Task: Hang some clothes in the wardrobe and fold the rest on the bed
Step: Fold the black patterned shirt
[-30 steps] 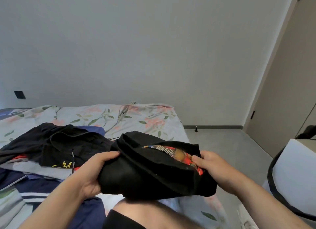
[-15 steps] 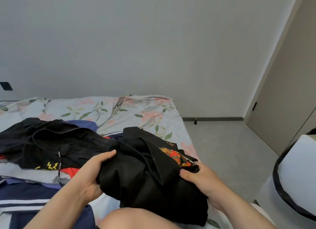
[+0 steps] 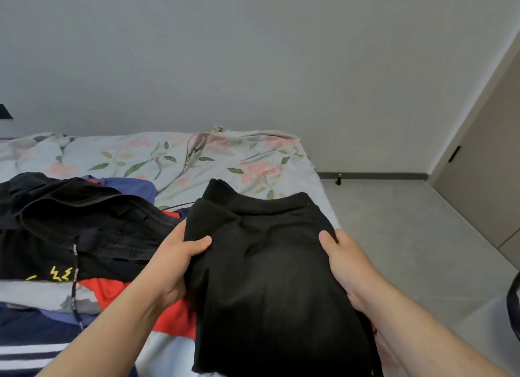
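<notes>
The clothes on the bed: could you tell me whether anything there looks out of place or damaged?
Nothing looks damaged. The pile of clothes on the bed is simply unfolded and jumbled, with a drawstring trailing across it. The left hand and right hand grip the sides of a black garment.

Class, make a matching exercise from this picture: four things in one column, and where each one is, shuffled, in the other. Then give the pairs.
Things:
1. black garment
2. red garment
3. striped navy garment
4. floral bedsheet

Places:
A. bottom left corner
B. far end of the bed, by the wall
C. between both hands
D. partly under the left forearm

Pairs: 1-C, 2-D, 3-A, 4-B
</notes>
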